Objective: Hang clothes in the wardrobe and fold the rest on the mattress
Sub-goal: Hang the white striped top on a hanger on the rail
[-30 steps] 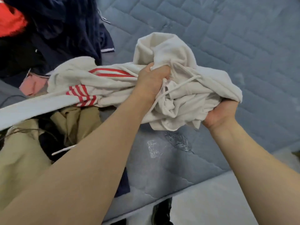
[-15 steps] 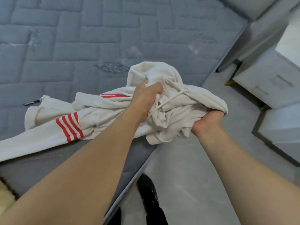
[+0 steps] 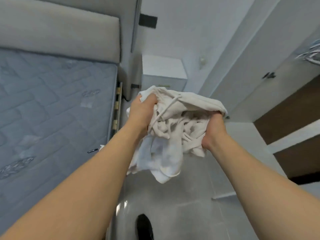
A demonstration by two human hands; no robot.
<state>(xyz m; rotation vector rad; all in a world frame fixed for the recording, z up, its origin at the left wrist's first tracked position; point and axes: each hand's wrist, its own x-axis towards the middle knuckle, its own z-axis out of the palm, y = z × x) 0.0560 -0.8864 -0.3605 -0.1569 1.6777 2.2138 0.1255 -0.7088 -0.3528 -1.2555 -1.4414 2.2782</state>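
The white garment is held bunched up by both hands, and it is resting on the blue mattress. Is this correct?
Not quite. The white garment is bunched up and gripped by the left hand and the right hand, but it is not resting on the blue mattress. The head view shows it held in the air over the grey floor, beside the bed.

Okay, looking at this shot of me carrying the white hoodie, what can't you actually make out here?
Head view only:
- The white hoodie is bunched between the left hand and right hand; its front and sleeves are hidden in folds.
- Fingertips of both hands are buried in the fabric.
- The wardrobe interior is cut off by the right edge; no rail or hangers show.
- The striped item at the right edge is blurred and cropped.
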